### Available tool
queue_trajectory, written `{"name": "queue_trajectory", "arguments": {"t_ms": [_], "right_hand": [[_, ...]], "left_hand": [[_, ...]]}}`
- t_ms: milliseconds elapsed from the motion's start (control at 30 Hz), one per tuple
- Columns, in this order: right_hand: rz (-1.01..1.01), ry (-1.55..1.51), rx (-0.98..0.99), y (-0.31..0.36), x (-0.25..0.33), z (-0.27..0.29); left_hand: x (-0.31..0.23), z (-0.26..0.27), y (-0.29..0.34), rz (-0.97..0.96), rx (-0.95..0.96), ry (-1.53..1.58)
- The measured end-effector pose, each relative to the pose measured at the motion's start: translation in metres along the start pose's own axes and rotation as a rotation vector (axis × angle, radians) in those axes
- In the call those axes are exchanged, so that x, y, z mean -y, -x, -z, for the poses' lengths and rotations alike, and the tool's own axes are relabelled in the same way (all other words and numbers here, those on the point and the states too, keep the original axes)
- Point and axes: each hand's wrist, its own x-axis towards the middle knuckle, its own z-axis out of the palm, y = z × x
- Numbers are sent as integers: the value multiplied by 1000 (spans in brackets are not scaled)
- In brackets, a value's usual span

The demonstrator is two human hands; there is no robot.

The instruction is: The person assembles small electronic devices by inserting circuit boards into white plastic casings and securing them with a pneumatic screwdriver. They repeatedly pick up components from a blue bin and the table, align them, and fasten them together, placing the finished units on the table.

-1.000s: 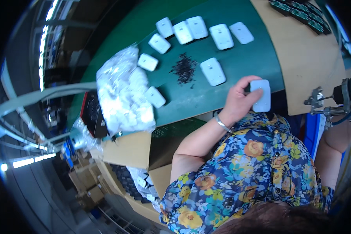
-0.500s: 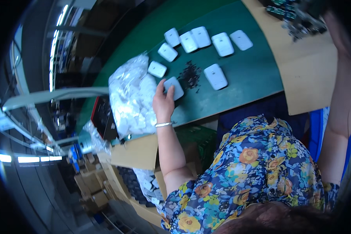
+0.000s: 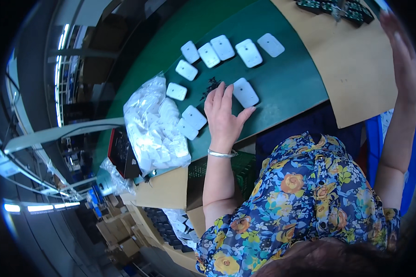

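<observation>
My left hand (image 3: 224,113) is open above the green table, thumb spread from the fingers, holding nothing I can see. Its fingertips reach over a pile of tiny black parts (image 3: 212,86) and partly hide it. A white rounded plastic cover (image 3: 246,93) lies just right of those fingers. Left of the hand are two more overlapping white covers (image 3: 193,118). Farther back, several similar covers (image 3: 248,53) lie in a loose arc. My right hand (image 3: 404,64) is raised at the right edge, its fingers stretched out and somewhat blurred, apparently with nothing in them.
A clear plastic bag (image 3: 153,129) full of white pieces stands at the table's left. Brown cardboard (image 3: 346,69) covers the right side, with dark green parts (image 3: 351,13) at its far end. Open cartons (image 3: 164,187) and a green crate (image 3: 245,168) sit below the near edge.
My left hand has let go of a white cover beside the bag and moved right, to the black parts. My right hand has moved slightly and now shows more of its fingers.
</observation>
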Motion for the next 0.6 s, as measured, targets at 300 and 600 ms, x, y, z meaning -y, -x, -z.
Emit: {"name": "queue_trajectory", "arguments": {"t_ms": [300, 600], "right_hand": [[-286, 421, -432, 151, -51, 126], [-740, 929, -578, 298, -112, 241]], "left_hand": [[-65, -8, -22, -158, 37, 230], [-152, -55, -32, -551, 821, 744]]}}
